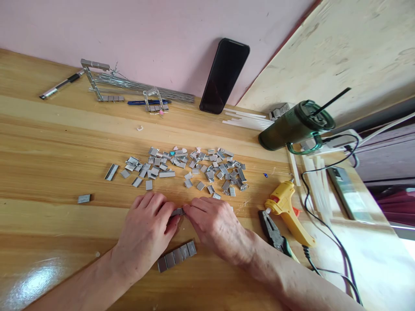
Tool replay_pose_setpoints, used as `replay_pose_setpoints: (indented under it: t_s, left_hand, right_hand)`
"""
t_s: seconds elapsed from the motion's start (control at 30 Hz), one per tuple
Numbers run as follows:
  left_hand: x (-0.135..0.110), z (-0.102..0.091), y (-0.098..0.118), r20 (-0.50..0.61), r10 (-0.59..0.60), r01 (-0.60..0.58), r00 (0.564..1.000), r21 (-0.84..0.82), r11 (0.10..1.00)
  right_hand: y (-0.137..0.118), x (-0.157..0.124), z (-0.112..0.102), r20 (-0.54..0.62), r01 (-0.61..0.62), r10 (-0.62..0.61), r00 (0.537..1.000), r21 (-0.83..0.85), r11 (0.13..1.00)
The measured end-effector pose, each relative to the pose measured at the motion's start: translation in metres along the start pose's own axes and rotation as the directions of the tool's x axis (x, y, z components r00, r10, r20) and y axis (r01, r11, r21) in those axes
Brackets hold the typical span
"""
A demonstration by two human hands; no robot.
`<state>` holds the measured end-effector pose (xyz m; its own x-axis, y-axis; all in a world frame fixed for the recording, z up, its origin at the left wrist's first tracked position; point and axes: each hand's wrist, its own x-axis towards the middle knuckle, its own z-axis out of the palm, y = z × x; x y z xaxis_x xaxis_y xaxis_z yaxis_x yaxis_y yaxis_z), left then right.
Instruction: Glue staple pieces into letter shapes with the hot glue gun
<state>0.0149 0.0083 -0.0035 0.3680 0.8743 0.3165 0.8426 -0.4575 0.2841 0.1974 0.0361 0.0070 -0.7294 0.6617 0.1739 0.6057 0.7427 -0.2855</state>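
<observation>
Between my two hands is a small grey metal piece (177,212), pinched from both sides and partly covered by fingers. My left hand (147,231) grips its left end between thumb and forefinger. On the other end, the fingertips of my right hand (212,224) are closed. Just below, a strip of joined grey metal pieces (177,256) lies slantwise on the wooden table (65,172). Beyond my fingers spreads a loose pile of small grey metal pieces (210,170). A longer channel-shaped piece (112,172) and a single short piece (84,198) lie to the left.
Right of my hands lie pliers (274,231) and a yellow glue gun (288,207) with its black cord. A green tumbler (292,127) and white glue sticks (316,185) are behind. A phone (225,75) leans on the wall; metal rods (145,88) and a pen (61,85) lie left.
</observation>
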Motion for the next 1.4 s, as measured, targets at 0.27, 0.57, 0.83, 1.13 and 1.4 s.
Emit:
replay_pose_setpoints:
  t_s: [0.27,0.57,0.83,1.13,1.4]
  left_hand:
    - [-0.001,0.000,0.000,0.019,-0.003,0.002,1.000,0.021,1.000]
    - [-0.001,-0.001,-0.001,0.031,0.003,-0.004,1.000,0.005,1.000]
    - [-0.001,-0.001,-0.004,0.071,0.020,-0.019,0.997,-0.014,1.000]
    - [-0.006,-0.006,-0.008,0.037,0.021,-0.018,0.999,-0.089,0.996]
    - [-0.008,-0.016,-0.012,0.119,0.074,-0.080,0.990,0.045,0.996]
  right_hand:
    - [-0.001,0.000,-0.001,0.032,-0.004,0.004,0.999,-0.003,1.000]
    - [-0.001,0.001,-0.005,0.057,-0.031,0.030,0.998,0.014,0.999]
    - [-0.004,0.002,-0.012,0.093,-0.149,0.142,0.985,0.068,0.987]
    - [-0.004,-0.007,-0.031,-0.112,-0.195,0.201,0.973,0.065,0.979]
    - [-0.020,-0.035,-0.061,-0.172,-0.278,0.304,0.937,0.163,0.947]
